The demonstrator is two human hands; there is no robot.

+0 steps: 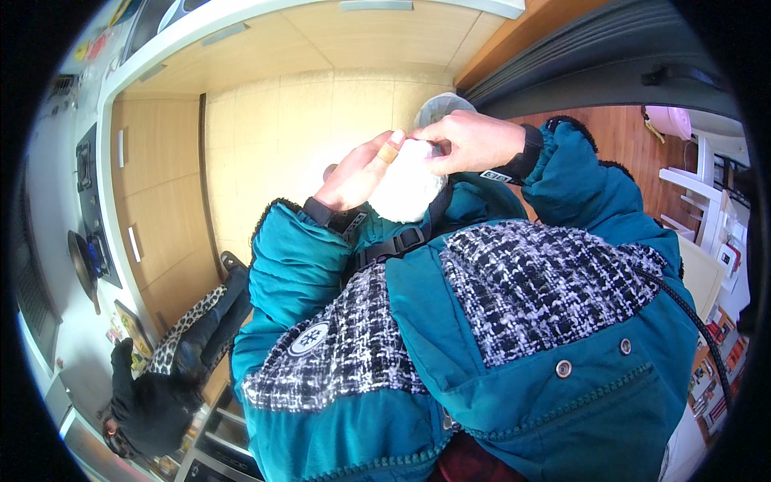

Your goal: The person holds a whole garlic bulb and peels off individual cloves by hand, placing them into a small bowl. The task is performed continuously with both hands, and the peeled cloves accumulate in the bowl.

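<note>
Both hands are at a pale, rounded white object (pixel 405 191) held in front of my jacket. Glare washes out its surface, so I cannot tell what it is. My left hand (pixel 358 173) grips it from the left, with a tan adhesive bandage (pixel 387 154) around the thumb. From the right, my right hand (pixel 473 141) has its thumb and fingers pinched at the object's top edge, close to the left thumb. A bin with a pale plastic liner (pixel 443 105) stands on the floor just beyond the hands, partly hidden by the right one.
Wooden cabinets (pixel 158 175) line the left and far sides of the tiled floor (pixel 259 132). A pan (pixel 83 265) sits by the gas stove (pixel 89 175). Another person (pixel 158 403) stands at the counter, lower left. A dark folding door (pixel 578 72) is at the upper right.
</note>
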